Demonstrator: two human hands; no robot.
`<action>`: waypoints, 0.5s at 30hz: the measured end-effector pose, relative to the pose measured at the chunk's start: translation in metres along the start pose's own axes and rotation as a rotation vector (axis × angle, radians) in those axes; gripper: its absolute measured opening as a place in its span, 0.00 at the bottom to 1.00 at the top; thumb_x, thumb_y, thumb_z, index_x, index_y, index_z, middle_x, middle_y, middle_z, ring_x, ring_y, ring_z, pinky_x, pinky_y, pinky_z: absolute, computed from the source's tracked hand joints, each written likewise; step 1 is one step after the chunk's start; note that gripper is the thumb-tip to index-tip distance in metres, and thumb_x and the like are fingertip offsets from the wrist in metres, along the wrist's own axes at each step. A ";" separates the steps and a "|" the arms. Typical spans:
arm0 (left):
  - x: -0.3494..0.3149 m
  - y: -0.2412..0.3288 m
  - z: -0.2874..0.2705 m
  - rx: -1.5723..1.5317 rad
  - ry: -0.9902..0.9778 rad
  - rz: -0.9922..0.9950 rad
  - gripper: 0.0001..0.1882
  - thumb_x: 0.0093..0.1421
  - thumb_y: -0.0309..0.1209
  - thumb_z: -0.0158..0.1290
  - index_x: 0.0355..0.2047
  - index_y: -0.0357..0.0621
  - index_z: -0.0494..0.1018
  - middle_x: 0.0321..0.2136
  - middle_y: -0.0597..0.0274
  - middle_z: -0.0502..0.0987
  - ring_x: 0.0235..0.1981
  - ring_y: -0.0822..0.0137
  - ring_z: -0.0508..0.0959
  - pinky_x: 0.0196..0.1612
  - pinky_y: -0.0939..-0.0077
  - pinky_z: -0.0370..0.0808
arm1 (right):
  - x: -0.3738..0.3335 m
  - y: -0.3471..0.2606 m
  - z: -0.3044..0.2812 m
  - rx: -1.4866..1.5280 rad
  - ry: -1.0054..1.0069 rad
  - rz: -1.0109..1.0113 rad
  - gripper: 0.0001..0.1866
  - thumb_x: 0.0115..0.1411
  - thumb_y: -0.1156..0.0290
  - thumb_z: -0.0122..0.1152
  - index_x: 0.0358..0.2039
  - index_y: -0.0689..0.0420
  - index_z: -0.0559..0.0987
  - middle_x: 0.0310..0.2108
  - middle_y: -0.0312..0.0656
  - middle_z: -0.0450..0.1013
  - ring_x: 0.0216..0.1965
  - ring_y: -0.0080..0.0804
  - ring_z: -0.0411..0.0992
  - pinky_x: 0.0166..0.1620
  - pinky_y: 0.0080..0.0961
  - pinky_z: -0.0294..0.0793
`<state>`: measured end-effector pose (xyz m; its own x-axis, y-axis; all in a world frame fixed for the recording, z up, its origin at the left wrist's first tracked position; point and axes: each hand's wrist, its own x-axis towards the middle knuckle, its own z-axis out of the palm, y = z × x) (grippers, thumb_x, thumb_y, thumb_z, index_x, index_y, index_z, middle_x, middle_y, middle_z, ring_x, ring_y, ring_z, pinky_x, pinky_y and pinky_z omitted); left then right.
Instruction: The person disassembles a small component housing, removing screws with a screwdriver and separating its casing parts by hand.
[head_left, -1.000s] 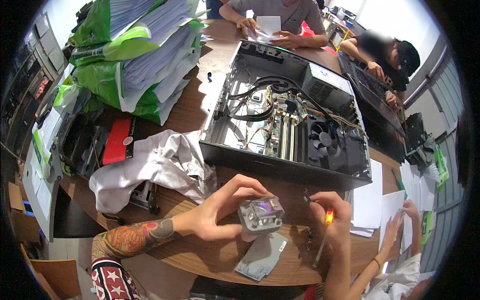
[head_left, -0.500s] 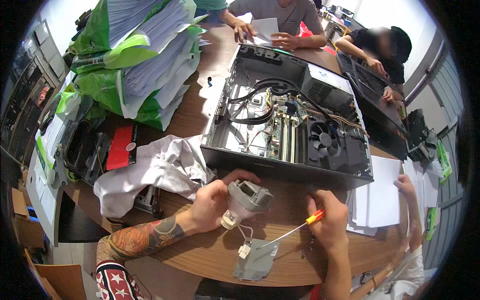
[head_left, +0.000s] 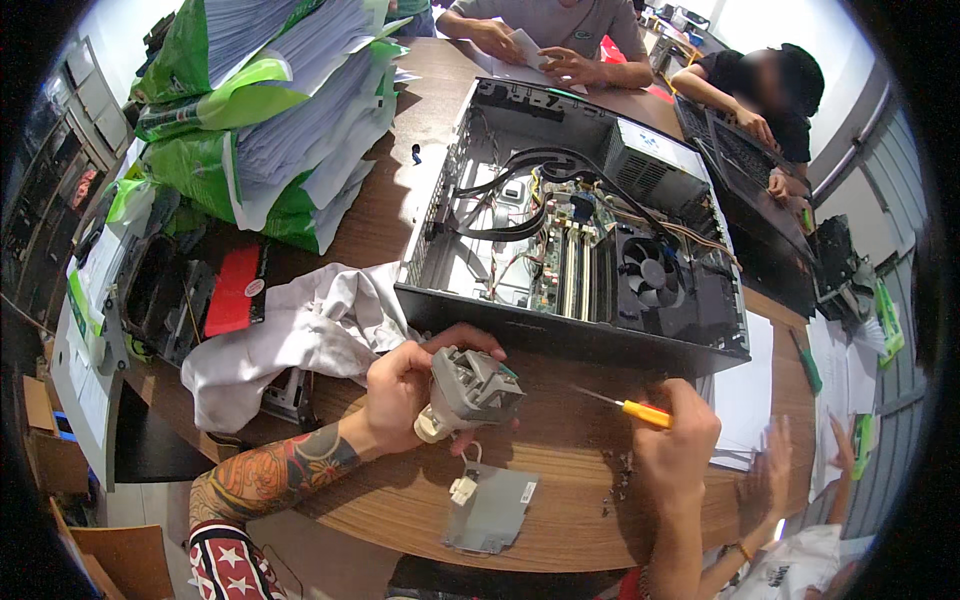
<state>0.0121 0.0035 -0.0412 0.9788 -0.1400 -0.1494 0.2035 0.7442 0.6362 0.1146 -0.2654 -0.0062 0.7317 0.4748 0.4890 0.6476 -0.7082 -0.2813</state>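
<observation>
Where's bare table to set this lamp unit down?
Bare tabletop shows between the grey panel and the scattered dark bits, nearer you than the open computer case. It's crowded left, with the white cloth and paper stack, and right, with loose sheets.

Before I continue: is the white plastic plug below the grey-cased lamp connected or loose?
Loose: the plug hangs free beneath the lamp, mated to nothing visible.

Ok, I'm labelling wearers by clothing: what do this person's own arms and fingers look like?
The left forearm bears a large orange-and-dark tattoo. Its sleeve is dark red with white stars and black-and-white edging. The left fingers and right fingers are gloveless; no right sleeve is clear.
</observation>
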 end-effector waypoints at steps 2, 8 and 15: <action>0.000 0.001 0.000 -0.058 -0.066 -0.007 0.30 0.54 0.44 0.34 0.53 0.39 0.58 0.43 0.30 0.70 0.39 0.34 0.76 0.15 0.61 0.76 | 0.001 0.000 -0.002 0.002 -0.016 -0.001 0.13 0.41 0.75 0.67 0.29 0.61 0.74 0.23 0.47 0.68 0.26 0.47 0.70 0.30 0.39 0.68; 0.003 -0.002 0.005 0.006 -0.121 -0.053 0.32 0.57 0.52 0.35 0.52 0.39 0.59 0.44 0.33 0.70 0.39 0.37 0.77 0.15 0.63 0.76 | 0.004 -0.007 -0.004 -0.042 -0.049 -0.027 0.15 0.38 0.77 0.67 0.28 0.62 0.73 0.33 0.47 0.64 0.35 0.47 0.67 0.34 0.39 0.68; -0.002 -0.002 0.008 0.085 -0.120 -0.057 0.35 0.58 0.54 0.44 0.54 0.38 0.58 0.42 0.40 0.72 0.34 0.50 0.78 0.21 0.65 0.77 | 0.003 0.000 -0.011 -0.100 -0.063 0.079 0.19 0.38 0.78 0.66 0.33 0.64 0.71 0.39 0.53 0.63 0.38 0.54 0.67 0.38 0.40 0.69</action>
<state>0.0097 -0.0030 -0.0363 0.9603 -0.2609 -0.0986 0.2546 0.6757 0.6918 0.1142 -0.2695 0.0045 0.7934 0.4453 0.4150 0.5654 -0.7917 -0.2313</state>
